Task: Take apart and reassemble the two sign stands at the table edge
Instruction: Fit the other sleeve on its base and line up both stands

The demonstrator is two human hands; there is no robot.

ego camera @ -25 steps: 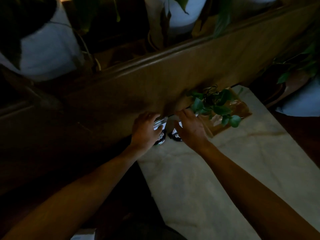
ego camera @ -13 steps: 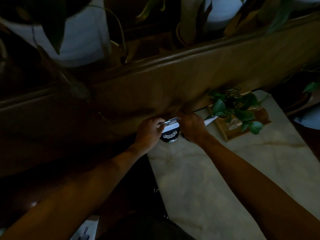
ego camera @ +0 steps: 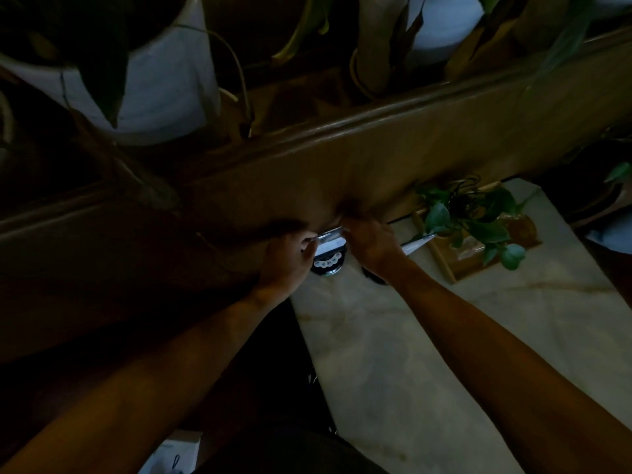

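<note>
Two sign stands sit at the far left corner of a pale marble table (ego camera: 427, 354). The left sign stand (ego camera: 328, 263) has a round dark base with a white label, and a clear sign panel (ego camera: 331, 234) rises from it. My left hand (ego camera: 290, 260) pinches that panel's left end, and my right hand (ego camera: 371, 246) grips its right end. The second stand's dark base (ego camera: 374, 277) peeks out under my right wrist, and its clear panel (ego camera: 419, 242) sticks out to the right of that hand. The scene is very dim.
A wooden ledge (ego camera: 342, 159) runs along the table's far edge with white plant pots (ego camera: 147, 80) behind it. A small leafy plant (ego camera: 475, 217) on a wooden tray (ego camera: 458, 265) stands just right of the stands. A white box (ego camera: 171, 453) lies on the dark floor.
The view has shifted slightly. Both hands have closed in on the left stand's panel, and its round labelled base now shows between them.
</note>
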